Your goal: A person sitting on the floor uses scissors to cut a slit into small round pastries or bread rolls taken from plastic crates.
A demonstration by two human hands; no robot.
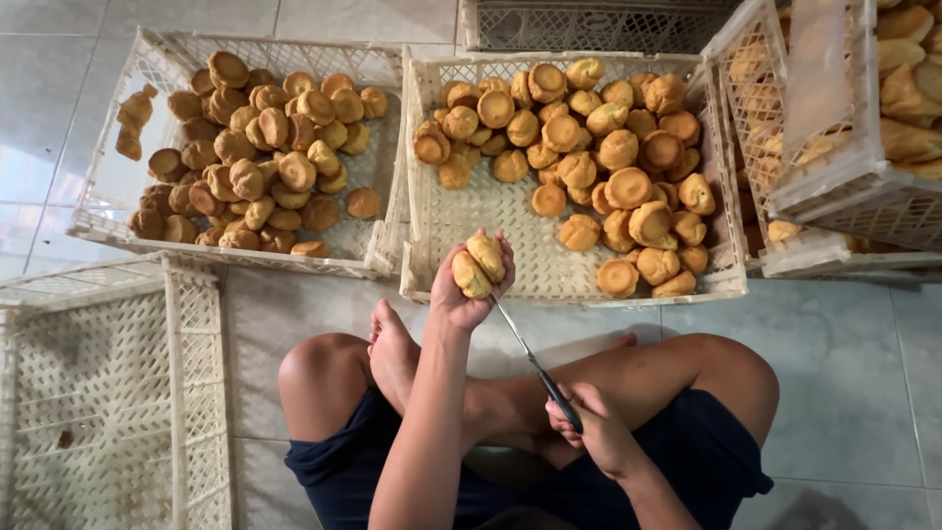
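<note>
Seated cross-legged on the tiled floor: right hand (597, 430) clenched round the dark handle of a knife (535, 365), blade angled up to the bun. Left hand (465, 291), raised on a bent arm, fingers clamped on a split bun (480, 265) over the near rim of the middle crate (491, 211). Beyond: bun-filled left crate (118, 186), stacked crates (834, 186) right; empty crate (108, 383) near left; bare tiles between.

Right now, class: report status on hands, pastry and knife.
Left hand grips split pastry. Right hand holds knife, blade reaching the pastry. Nothing between.
</note>
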